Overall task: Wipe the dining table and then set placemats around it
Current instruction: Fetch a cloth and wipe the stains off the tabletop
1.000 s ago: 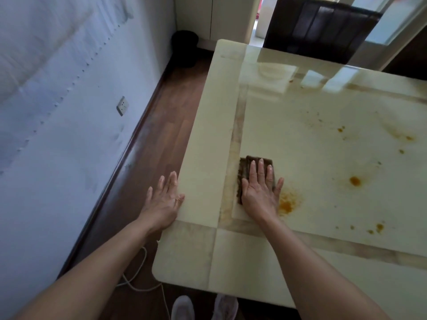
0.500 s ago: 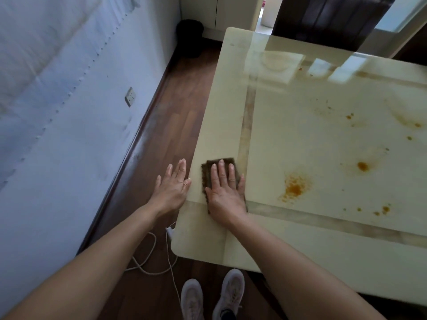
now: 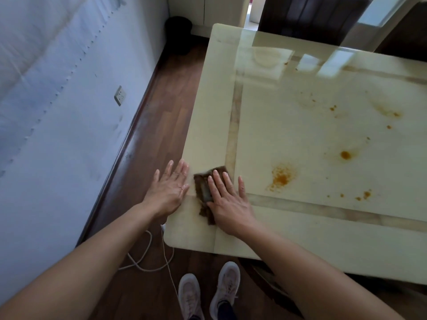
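**Flat hand on the cloth at the table's near-left corner**

Head view: The cream, glossy dining table (image 3: 312,241) fills the right half of the scene. A brown cloth (image 3: 202,190) lies on its pale border near the near-left corner, just left of the darker inlay strip that runs toward the far end. The right hand (image 3: 227,200) presses down on the cloth with straight fingers. It grips nothing, and its thumb is spread out to the right on the bare top. The left hand (image 3: 169,188) is just beside it at the left rim, fingers straight and slightly fanned, holding nothing. I cannot tell whether it bears on the edge.

To the right of the cloth is a speckled orange stain (image 3: 280,177). A smaller orange blot (image 3: 345,155) and scattered specks lie farther right and toward the far side. Nothing else stands on the top.

To the left of the table a strip of dark wooden floor (image 3: 161,107) runs between the rim and a pale wall (image 3: 46,116), which carries a wall socket (image 3: 120,95). A black bin (image 3: 178,31) sits at the far end of that strip. A white cable (image 3: 147,257) loops on the floor below the near-left corner, beside the person's pale shoes (image 3: 227,281). Dark furniture (image 3: 307,12) stands beyond the table's far edge.
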{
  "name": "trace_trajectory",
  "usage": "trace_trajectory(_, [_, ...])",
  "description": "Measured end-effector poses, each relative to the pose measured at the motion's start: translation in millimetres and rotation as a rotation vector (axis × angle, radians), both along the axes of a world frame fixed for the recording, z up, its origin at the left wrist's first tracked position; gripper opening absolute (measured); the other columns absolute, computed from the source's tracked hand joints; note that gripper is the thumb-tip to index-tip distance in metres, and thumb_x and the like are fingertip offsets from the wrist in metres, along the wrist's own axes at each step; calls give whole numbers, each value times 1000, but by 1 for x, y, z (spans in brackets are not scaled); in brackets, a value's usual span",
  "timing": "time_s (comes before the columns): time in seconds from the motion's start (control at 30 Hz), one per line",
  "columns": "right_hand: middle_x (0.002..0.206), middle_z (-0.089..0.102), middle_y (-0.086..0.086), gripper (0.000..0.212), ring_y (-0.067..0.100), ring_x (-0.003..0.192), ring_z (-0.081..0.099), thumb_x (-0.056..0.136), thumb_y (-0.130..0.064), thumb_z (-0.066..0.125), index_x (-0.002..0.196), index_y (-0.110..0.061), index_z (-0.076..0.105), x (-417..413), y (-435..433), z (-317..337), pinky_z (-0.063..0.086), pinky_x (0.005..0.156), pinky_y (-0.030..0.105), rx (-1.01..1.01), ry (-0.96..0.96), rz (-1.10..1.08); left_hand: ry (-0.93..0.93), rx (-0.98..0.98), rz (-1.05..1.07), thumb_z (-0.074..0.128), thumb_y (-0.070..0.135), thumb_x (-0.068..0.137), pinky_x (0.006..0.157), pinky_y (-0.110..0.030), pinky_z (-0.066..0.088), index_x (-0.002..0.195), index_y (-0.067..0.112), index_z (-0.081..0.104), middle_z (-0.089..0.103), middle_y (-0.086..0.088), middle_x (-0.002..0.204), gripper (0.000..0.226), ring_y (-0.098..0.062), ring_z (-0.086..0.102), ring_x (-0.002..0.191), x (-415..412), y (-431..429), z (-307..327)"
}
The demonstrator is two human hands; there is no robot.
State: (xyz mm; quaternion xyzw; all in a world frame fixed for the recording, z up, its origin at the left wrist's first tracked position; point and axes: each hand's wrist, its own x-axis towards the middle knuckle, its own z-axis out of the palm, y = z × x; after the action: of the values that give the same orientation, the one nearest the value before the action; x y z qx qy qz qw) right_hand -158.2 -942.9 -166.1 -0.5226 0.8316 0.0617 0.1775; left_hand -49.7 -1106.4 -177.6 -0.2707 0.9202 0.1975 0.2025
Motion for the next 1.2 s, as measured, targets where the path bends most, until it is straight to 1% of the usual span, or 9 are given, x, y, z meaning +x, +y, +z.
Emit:
trace_trajectory(0.13, [150,-31,-7,62,16,137,-32,99,-46,13,146,-22,-19,-23,38,1,-31,105,45,45,51,-69,-38,-23,-31,12,39,101,111,-44,-17,134,30,-31,-38,14,143,55,-15,-32,137,3,-2,-4])
trace_trajectory(0.27, [152,-26,-5,63,17,143,-21,98,-47,14,148,-21,-16,-30,59,2,-15,112,41,57,95,-88,-38,-14,-27,12,39,101,111,-44,-16,133,31,-32,-39,15,140,55,-17,-30,139,3,-3,-6])
trace_trajectory(0.37, [153,-28,-1,64,19,136,-32,100,-40,20,147,-19,-18,-26,56,3,-18,111,35,53,-27,-66,-40,-8,-26,12,39,101,112,-45,-15,137,31,-30,-39,15,140,56,-17,-29,139,2,-3,-6])
trace_trajectory(0.47, [150,-32,-4,64,22,134,-38,101,-35,24,147,-22,-18,-17,51,2,-17,115,39,53,-128,102,-46,-20,-31,13,39,101,111,-44,-15,145,28,-23,-36,13,144,58,-18,-27,140,0,-2,-4])
trace_trajectory(0.67, [152,-24,-8,59,24,139,-30,101,-31,25,150,-27,-8,1,38,5,-24,111,36,35,-174,539,-32,-102,-25,14,36,101,113,-45,-13,148,23,-15,-23,6,155,57,-19,-25,142,-4,4,2])
trace_trajectory(0.77, [157,-16,-7,58,24,140,-27,101,-30,25,151,-29,-5,9,30,4,-19,114,39,29,-194,674,6,-140,15,15,33,102,114,-45,-10,150,18,-9,-17,2,158,56,-20,-21,143,-8,13,2])
trace_trajectory(0.87, [159,-10,-5,59,23,140,-25,101,-30,31,151,-29,0,10,28,2,-18,114,39,11,-178,741,35,-163,70,16,34,102,115,-45,-10,151,15,-5,-13,-2,159,57,-21,-18,144,-13,22,3])
trace_trajectory(1.03, [157,-11,-5,59,20,142,-21,101,-36,29,151,-25,0,-11,60,-4,-13,117,38,-24,-175,691,69,-200,17,15,36,102,113,-45,-13,149,20,-13,-20,-1,157,57,-21,-22,143,-37,44,8])
trace_trajectory(1.2, [153,-22,-10,59,18,140,-28,99,-43,19,145,-31,-15,-62,141,-6,-19,114,39,-3,-147,539,42,-128,-53,14,41,101,112,-45,-15,145,30,-21,-25,1,155,57,-22,-25,142,-75,82,12])
